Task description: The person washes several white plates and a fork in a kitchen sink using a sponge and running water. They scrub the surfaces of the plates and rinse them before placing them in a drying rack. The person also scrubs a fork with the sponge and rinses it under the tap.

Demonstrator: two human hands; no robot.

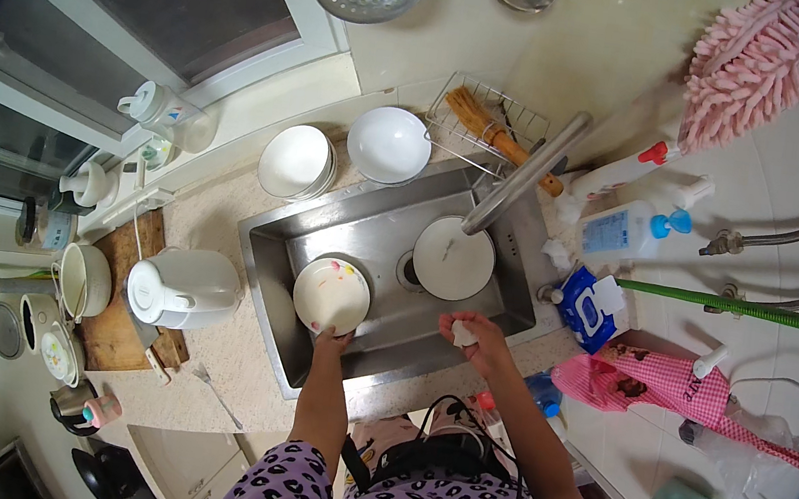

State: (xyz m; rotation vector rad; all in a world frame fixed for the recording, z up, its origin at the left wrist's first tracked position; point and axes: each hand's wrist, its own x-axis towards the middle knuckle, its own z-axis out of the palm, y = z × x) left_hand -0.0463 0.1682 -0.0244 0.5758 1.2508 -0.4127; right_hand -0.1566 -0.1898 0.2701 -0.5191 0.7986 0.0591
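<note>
My left hand (332,339) grips the near rim of a white plate (329,297) with coloured flower prints. The plate is over the left part of the stainless steel sink (371,352); whether it touches the bottom cannot be told. Above the sink's near right side, my right hand (484,342) has its fingers curled around a small white wad (463,334), perhaps a cloth or tissue. A round white dish (452,260) with a dark rim sits in the right part of the sink, partly covering the drain (409,270). Over that dish reaches the metal faucet spout (526,175).
Behind the sink stand stacked white bowls (295,161), another white bowl (389,144) and a wire rack (489,114) with a brush. An electric kettle (186,289), a knife (154,357) and a fork (219,398) lie left. Blue wipes (584,312) sit right.
</note>
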